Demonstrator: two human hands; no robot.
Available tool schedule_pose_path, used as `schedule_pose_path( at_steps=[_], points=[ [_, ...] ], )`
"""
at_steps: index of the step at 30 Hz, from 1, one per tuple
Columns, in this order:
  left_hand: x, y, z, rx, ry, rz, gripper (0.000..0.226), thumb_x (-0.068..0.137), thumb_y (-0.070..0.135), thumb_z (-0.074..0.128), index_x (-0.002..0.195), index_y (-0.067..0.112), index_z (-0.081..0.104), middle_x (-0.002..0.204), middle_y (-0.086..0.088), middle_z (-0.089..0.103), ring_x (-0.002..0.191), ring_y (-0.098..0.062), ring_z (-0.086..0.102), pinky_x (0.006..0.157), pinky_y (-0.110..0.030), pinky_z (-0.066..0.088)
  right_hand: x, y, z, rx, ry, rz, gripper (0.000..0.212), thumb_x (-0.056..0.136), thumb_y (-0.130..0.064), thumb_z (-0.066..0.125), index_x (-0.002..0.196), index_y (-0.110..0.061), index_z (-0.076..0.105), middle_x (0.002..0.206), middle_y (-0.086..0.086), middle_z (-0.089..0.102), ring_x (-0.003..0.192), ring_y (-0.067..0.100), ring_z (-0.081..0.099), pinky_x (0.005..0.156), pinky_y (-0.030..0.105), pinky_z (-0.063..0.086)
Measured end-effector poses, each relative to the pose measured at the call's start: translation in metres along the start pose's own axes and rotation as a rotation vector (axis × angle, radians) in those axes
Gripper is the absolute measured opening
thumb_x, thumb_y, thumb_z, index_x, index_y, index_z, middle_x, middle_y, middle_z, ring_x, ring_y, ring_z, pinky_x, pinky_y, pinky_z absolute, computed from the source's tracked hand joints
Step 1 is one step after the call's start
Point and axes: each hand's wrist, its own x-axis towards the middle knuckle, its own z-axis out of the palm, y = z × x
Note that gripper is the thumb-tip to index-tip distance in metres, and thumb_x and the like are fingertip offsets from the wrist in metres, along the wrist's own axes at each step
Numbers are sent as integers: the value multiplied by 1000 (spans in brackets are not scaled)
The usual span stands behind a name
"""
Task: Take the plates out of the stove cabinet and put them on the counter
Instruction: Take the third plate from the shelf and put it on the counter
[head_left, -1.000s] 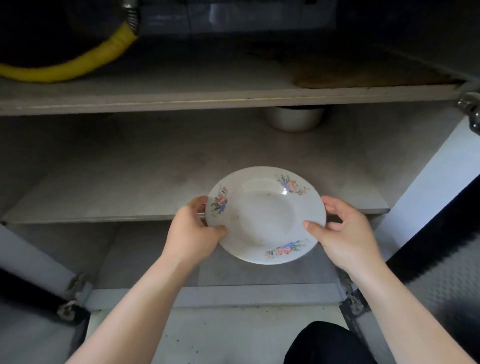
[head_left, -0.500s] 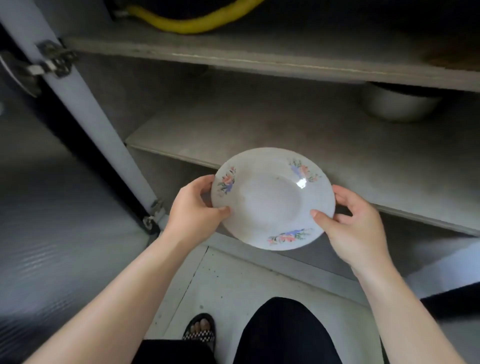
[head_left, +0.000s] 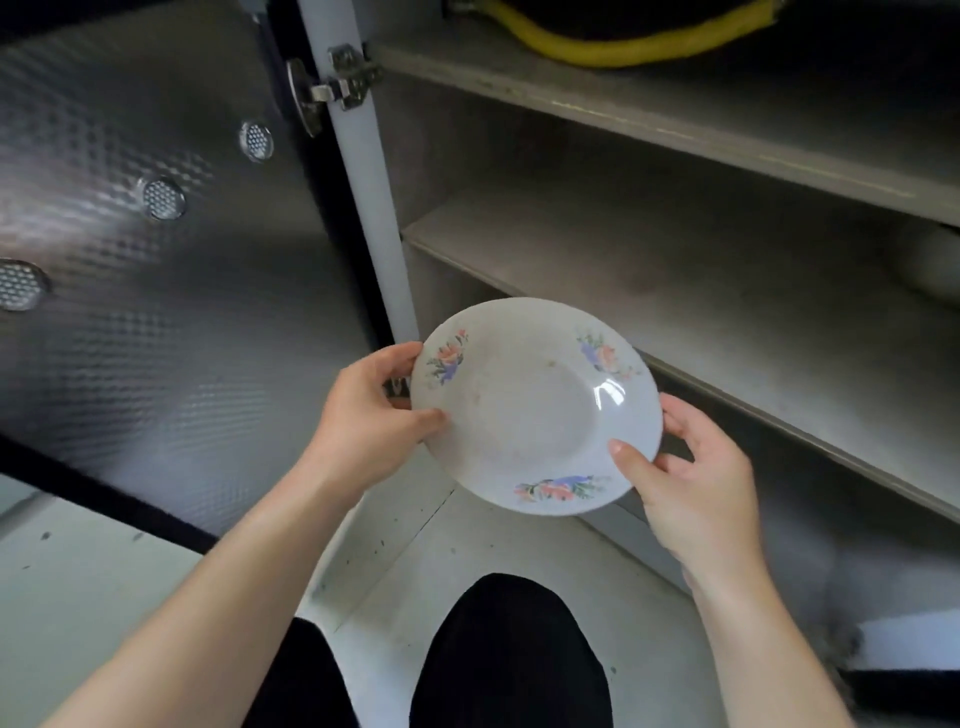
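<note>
A white plate (head_left: 530, 410) with pink and blue flowers on its rim is held level in front of the open cabinet, out past the edge of the lower shelf (head_left: 727, 322). My left hand (head_left: 369, 421) grips its left rim, thumb on top. My right hand (head_left: 691, 478) grips the right rim the same way. The plate hangs over the floor, above my knees. No counter is in view.
The cabinet's open metal door (head_left: 145, 270) with round vents stands at the left, hinged on a white post (head_left: 363, 171). A yellow hose (head_left: 623, 47) lies on the upper shelf. A white bowl (head_left: 935, 260) sits at the far right of the lower shelf.
The plate has come out of the cabinet and off the shelf, held in both hands. My view has swung left, bringing the open door into sight.
</note>
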Motion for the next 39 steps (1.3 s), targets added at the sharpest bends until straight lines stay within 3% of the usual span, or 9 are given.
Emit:
schedule_pose_path(
  at_steps=[3, 8, 11, 17, 21, 25, 29, 31, 39],
  points=[
    [5, -6, -7, -15, -18, 2, 55, 73, -8, 69, 108, 31, 53, 93, 23, 58, 60, 5, 64, 51, -9, 50, 0, 0, 14, -19, 18, 14, 46, 78, -4, 69, 115, -28, 57, 99, -22, 64, 66, 5, 67, 66, 30, 57],
    [23, -22, -20, -16, -34, 3, 53, 74, -9, 69, 96, 37, 53, 91, 24, 57, 56, 7, 62, 55, -14, 53, 3, -2, 36, -37, 53, 17, 48, 78, -2, 69, 117, -27, 57, 101, -20, 64, 66, 7, 67, 64, 27, 57],
    [31, -27, -29, -2, -31, 5, 56, 73, -6, 70, 88, 45, 52, 90, 26, 58, 59, 6, 63, 62, -20, 56, 3, -3, 47, -36, 65, 22, 47, 79, -1, 68, 117, -26, 56, 99, -21, 62, 60, 0, 65, 59, 16, 53],
    [28, -3, -51, -18, -68, -75, 59, 75, -6, 68, 118, 30, 52, 93, 26, 54, 64, 5, 62, 55, -5, 49, -7, -38, 59, -93, 95, 92, 47, 80, 3, 65, 122, -17, 56, 107, -11, 64, 69, -2, 68, 58, 11, 52],
    [0, 37, -83, 51, -86, -179, 62, 73, -4, 65, 121, 35, 52, 86, 31, 53, 64, 5, 62, 55, -15, 52, -35, -92, 59, -199, 89, 188, 48, 80, 2, 64, 123, -18, 54, 97, -20, 62, 65, -5, 66, 56, 8, 50],
    [-39, 93, -129, 116, -65, -268, 63, 70, -1, 65, 120, 35, 52, 86, 32, 51, 71, 0, 62, 58, -27, 53, -74, -166, 56, -291, 23, 282, 49, 81, -3, 64, 123, -24, 53, 65, -34, 60, 70, 0, 65, 68, 25, 54],
    [-71, 161, -178, 162, -34, -323, 52, 67, -4, 65, 77, 44, 48, 73, 29, 54, 72, -12, 64, 65, -33, 54, -102, -251, 51, -346, -50, 286, 49, 80, -6, 65, 122, -29, 53, 66, -35, 60, 70, 0, 65, 64, 25, 53],
    [-81, 198, -198, 169, -30, -320, 56, 65, -4, 65, 71, 49, 47, 73, 27, 57, 75, -15, 65, 67, -36, 55, -109, -294, 47, -366, -71, 271, 48, 80, -7, 65, 121, -29, 52, 66, -38, 60, 72, 4, 67, 64, 27, 54],
    [-88, 354, -267, 62, -61, -238, 59, 69, -4, 68, 97, 45, 51, 86, 26, 57, 70, -5, 64, 59, -31, 57, -122, -455, 25, -327, -54, 176, 52, 82, -12, 66, 130, -26, 49, 71, -31, 65, 75, -2, 67, 71, 31, 58]
  ],
)
